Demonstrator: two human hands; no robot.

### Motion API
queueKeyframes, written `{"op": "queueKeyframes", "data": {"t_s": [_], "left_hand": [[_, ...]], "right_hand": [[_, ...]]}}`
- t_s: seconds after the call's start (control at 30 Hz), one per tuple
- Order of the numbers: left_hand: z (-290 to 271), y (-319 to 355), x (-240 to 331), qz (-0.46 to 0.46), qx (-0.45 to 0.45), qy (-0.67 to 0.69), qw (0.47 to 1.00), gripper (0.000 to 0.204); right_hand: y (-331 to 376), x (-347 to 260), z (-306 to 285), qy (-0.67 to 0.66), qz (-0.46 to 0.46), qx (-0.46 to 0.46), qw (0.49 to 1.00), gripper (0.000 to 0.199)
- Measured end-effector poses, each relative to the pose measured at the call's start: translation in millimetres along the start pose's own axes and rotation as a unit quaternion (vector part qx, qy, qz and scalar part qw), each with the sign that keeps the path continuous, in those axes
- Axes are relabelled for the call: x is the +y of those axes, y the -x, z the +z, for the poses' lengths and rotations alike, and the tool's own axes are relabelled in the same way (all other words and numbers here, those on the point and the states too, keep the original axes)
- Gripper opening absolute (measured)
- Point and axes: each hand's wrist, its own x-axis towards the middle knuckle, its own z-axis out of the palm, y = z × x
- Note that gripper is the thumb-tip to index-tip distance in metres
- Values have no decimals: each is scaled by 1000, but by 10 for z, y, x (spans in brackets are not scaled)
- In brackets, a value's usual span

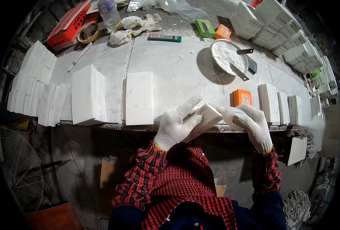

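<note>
My left hand (175, 125) wears a white knit glove and grips a white marble tile (205, 122), thumb and fingers on either side. The tile is tilted up at the table's front edge. In my gloved right hand (257, 128) is a translucent white squeeze bottle (230, 114), lying on its side with its nozzle close to the tile's upper edge. Whether the nozzle touches the tile I cannot tell. A single flat tile (139, 99) lies left of my left hand. Just beyond the bottle stands an orange block (242, 98).
A bowl (212, 57) of white paste with putty knives (239, 71) is at the back right. Tile stacks stand at left (86, 94) and right (269, 102). Farther back are spare gloves (131, 28), a green-and-black box cutter (164, 38), a bottle (108, 15) and a red box (67, 25).
</note>
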Motion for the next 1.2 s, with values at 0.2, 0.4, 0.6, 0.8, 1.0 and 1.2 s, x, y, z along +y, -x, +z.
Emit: {"op": "queueKeyframes", "data": {"t_s": [0.2, 0.4, 0.6, 0.8, 1.0, 1.2], "left_hand": [[-1, 1, -4, -8, -11, 16, 1000, 57], [-91, 13, 197, -199, 0, 211, 957, 58], [-144, 586, 368, -324, 43, 377, 866, 64], [-194, 888, 653, -339, 43, 410, 845, 67], [-179, 1010, 730, -390, 28, 412, 823, 62], [-132, 1167, 629, -387, 30, 419, 821, 65]], "right_hand": [[34, -9, -34, -53, 24, 21, 998, 43], [-146, -3, -7, -122, 21, 35, 992, 52], [-801, -129, 424, -164, -46, -37, 985, 48], [-1538, -71, 996, -98, -104, 11, 990, 46], [-1776, -13, 1205, 40, -135, 75, 987, 44], [-1714, 28, 1109, 141, -165, 60, 974, 53]]}}
